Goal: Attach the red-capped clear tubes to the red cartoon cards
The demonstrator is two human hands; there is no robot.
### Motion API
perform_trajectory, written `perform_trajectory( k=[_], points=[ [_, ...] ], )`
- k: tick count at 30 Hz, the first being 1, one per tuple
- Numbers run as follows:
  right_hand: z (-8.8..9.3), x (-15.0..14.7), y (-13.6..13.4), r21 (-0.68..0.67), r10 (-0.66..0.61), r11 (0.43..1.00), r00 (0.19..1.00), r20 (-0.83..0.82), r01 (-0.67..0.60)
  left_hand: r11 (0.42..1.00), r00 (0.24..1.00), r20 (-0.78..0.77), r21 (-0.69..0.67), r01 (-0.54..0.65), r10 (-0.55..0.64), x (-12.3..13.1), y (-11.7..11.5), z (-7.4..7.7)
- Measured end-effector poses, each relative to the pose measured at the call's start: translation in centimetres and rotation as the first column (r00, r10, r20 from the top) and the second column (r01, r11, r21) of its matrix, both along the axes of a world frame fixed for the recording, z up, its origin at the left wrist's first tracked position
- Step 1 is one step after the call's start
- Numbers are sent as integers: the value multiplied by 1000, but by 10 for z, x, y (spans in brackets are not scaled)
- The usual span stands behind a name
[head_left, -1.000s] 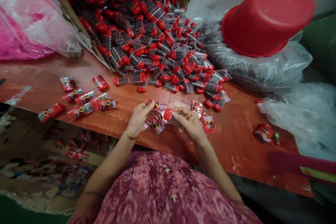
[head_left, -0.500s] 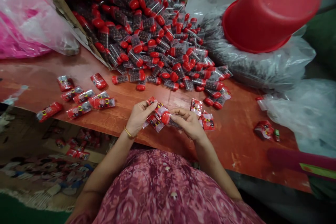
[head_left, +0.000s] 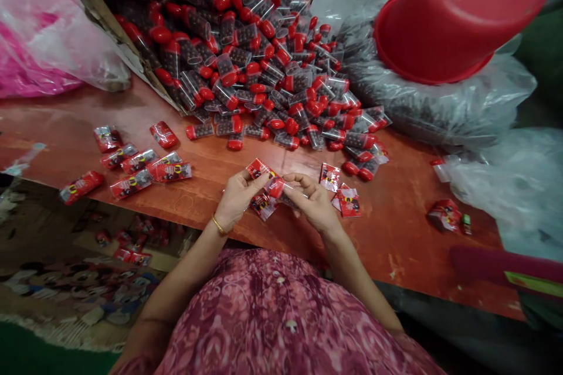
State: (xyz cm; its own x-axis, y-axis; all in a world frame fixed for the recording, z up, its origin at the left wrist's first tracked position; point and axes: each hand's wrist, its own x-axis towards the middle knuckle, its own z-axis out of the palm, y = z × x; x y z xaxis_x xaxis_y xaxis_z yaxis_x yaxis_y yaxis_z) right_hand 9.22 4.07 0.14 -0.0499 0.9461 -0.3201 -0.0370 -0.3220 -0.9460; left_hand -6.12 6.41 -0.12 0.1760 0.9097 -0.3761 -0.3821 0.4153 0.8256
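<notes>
Near the table's front edge my left hand (head_left: pixel 240 196) pinches a red printed plastic sleeve (head_left: pixel 257 169) between thumb and fingers. My right hand (head_left: pixel 314 199) is closed on a small clear tube with a red cap (head_left: pixel 276 187). The capped end meets the sleeve; how far it is inside I cannot tell. Beneath my hands lies another printed sleeve (head_left: pixel 265 206). Just right of my right hand are more flat red sleeves (head_left: pixel 350 203). Parts of the tube are hidden by my right fingers.
A large heap of red-capped tubes (head_left: pixel 264 70) spills from a cardboard box (head_left: pixel 127 53). Several wrapped tubes (head_left: pixel 132 183) lie at left. An upturned red bucket (head_left: pixel 457 17) sits on a plastic bag (head_left: pixel 440 111) at right. More wrapped pieces (head_left: pixel 132 255) lie below the table.
The red cap has moved slightly up and left against the sleeve, with my right hand shifting along. Both hands keep their hold. The whole view has shifted a little.
</notes>
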Motion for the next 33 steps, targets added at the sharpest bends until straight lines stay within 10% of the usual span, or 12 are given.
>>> perform_trajectory(
  k=[15,21,33],
  points=[
    [-21,-35,3,225,-234,941,967,-103,252,989,973,185,-78,-129,141,22,-10,-2],
    [-17,-34,-1,201,0,979,992,-127,26,969,939,241,-33,-246,247,18,-10,-5],
    [-25,-42,14,114,-16,993,992,-129,31,995,967,241,-84,-62,81,10,-5,-4]
  ],
)
